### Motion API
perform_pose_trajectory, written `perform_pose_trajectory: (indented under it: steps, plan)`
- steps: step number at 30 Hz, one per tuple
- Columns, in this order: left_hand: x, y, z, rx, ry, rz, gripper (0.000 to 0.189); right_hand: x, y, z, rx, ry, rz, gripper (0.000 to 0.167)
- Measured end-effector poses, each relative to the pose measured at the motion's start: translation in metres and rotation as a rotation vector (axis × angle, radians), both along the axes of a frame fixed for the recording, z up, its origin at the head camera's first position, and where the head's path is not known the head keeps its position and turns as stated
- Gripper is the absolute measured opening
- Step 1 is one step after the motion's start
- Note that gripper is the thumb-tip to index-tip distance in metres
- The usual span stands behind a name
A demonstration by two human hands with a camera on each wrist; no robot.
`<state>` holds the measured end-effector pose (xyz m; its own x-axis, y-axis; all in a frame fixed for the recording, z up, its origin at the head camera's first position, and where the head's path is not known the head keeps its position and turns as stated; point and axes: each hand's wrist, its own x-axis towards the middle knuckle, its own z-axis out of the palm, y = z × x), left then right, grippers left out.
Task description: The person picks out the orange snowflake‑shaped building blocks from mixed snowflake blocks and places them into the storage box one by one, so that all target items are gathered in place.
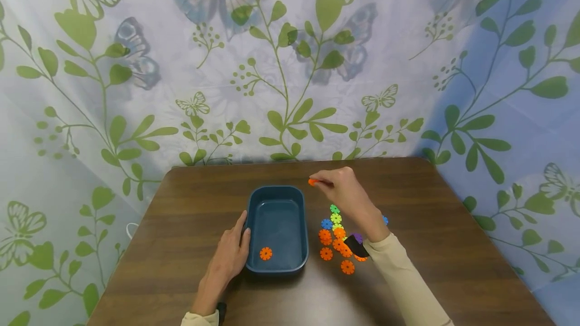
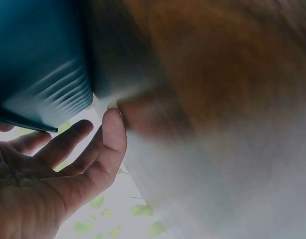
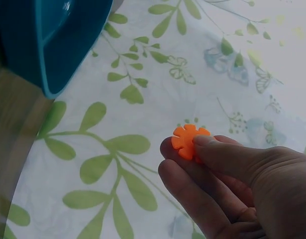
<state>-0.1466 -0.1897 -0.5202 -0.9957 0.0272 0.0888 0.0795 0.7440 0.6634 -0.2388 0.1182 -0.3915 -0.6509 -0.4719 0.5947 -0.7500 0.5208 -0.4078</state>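
Sleeve (image 1: 408, 280): cream, nearest the camera.
Cloth (image 1: 226, 114): leaf-printed.
Table (image 1: 190, 200): brown, in front of the cloth.
Tray (image 1: 281, 230): blue, on the table.
Pile (image 1: 339, 244): many-coloured discs, right of the tray.
Left hand (image 1: 230, 251): fingers relaxed against the tray's left side.
Right hand (image 1: 346, 190): thumb and fingers pinch an orange disc (image 3: 186, 141), raised.
Other disc (image 1: 266, 253): orange, inside the tray, near left.
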Motion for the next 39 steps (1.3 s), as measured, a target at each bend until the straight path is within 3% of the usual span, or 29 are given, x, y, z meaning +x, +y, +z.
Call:
perform_pose_trajectory:
  steps: [9,28,39]
  plan:
    - [0.0,0.001,0.001,-0.001,0.009,0.0,0.057,-0.006,-0.017,0.0,-0.002,-0.012,0.041,0.017]
    - [-0.002,0.001,0.001,-0.003,0.017,0.007,0.057,-0.012,-0.06,-0.009,-0.024,-0.176,0.122,0.016]
    - [-0.003,0.001,-0.001,-0.011,0.017,0.014,0.056,-0.021,-0.085,-0.023,-0.003,-0.289,0.179,0.013]
